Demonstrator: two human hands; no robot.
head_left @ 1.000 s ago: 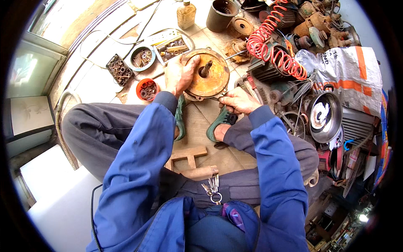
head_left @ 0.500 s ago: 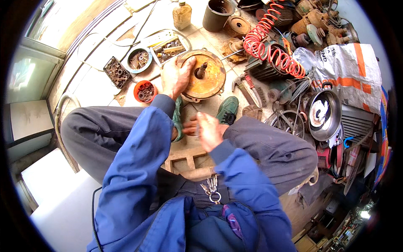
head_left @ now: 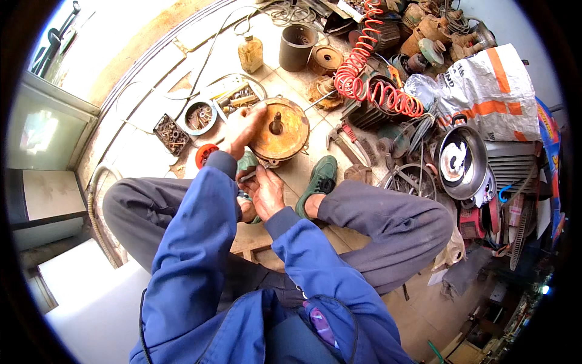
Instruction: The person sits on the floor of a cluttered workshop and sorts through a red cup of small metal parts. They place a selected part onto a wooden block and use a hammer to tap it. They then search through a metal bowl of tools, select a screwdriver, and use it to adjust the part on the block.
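Between my feet stands a round, rusty yellow motor part (head_left: pixel 290 134) with a dark shaft (head_left: pixel 276 124) rising from its middle. My left hand (head_left: pixel 241 130) grips its left rim, thumb on the top edge and the other fingers partly hidden. Close below the near rim, beside my left shoe, my right hand (head_left: pixel 267 193) is closed, its fingertips pinched on a small, thin, metallic-looking thing too small to name. Just left of my left wrist sits a red bowl (head_left: pixel 205 154) of small parts, partly covered by my sleeve.
Beyond are a blue-grey bowl of bolts (head_left: pixel 200 117), a black tray of hardware (head_left: pixel 172 134), a white tray (head_left: pixel 239 97) and a dirty bottle (head_left: pixel 250 54). At right lie a hammer (head_left: pixel 345 142), a red coiled hose (head_left: pixel 357 67), a pan (head_left: pixel 464 164) and a white-orange sack (head_left: pixel 491 97).
My right hand has moved forward and left, from above my lap to the near rim of the motor part. The left hand stays at the rim. The view has shifted slightly.
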